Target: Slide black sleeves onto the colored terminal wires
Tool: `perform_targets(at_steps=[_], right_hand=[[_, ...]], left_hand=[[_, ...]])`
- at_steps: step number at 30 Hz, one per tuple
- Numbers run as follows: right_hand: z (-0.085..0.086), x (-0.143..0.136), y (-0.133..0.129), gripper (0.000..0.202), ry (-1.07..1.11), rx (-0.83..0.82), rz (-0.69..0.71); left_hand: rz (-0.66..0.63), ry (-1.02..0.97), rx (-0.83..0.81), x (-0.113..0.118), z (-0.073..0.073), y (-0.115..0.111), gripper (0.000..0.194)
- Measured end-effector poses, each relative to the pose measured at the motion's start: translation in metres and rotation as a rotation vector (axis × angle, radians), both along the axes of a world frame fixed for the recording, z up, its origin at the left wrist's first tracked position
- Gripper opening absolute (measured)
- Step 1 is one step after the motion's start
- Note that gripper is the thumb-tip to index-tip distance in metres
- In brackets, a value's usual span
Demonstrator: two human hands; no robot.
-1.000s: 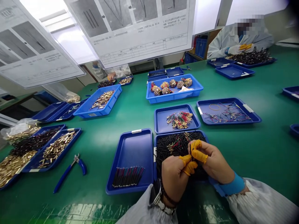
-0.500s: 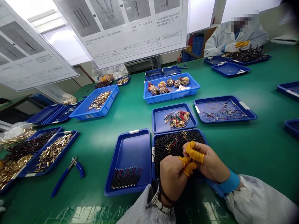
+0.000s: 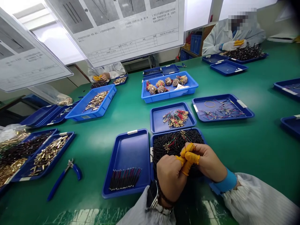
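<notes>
Both hands have drawn closer together: the left hand [image 3: 169,178] and right hand [image 3: 208,162] fingers pinch one thin pin over the pin tray [image 3: 153,139], working it.

The right hand [image 3: 208,161] has closed in against the left hand [image 3: 170,178].

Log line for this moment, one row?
left hand + right hand: fingertips pinched together | over tray of black pins | pliers untouched
</notes>
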State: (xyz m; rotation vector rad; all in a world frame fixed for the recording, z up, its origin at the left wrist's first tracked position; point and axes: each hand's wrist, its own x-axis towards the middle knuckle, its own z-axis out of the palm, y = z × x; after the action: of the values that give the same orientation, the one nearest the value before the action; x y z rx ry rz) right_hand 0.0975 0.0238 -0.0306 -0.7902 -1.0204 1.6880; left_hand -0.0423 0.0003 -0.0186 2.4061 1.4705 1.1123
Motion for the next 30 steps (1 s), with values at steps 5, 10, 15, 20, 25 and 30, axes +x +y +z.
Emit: perform_targets(at_steps=[5, 10, 15, 20, 25, 30], right_hand=[[-0.001, 0.001, -0.001, 0.028, 0.011, -0.028, 0.001], [0.004, 0.001, -0.002, 0.018, -0.041, -0.023, 0.022], [0.007, 0.001, -0.001, 0.016, -0.026, -0.012, 0.028], [0.011, 0.000, -0.002, 0.016, -0.053, 0.015, 0.016], [0.012, -0.001, -0.003, 0.016, -0.040, -0.003, -0.047], [0.007, 0.003, -0.003, 0.019, -0.038, 0.010, -0.087]], left_hand=[[0.018, -0.027, -0.025, -0.001, 0.001, 0.000, 0.036], [-0.009, -0.042, -0.003, -0.001, 0.000, -0.002, 0.034], [-0.022, -0.092, -0.056, 0.000, 0.001, -0.001, 0.031], [-0.060, -0.069, -0.048, -0.001, 0.002, -0.003, 0.031], [-0.059, -0.032, -0.049, -0.003, 0.002, -0.003, 0.036], [0.012, -0.057, -0.090, -0.002, 0.005, -0.001, 0.040]])
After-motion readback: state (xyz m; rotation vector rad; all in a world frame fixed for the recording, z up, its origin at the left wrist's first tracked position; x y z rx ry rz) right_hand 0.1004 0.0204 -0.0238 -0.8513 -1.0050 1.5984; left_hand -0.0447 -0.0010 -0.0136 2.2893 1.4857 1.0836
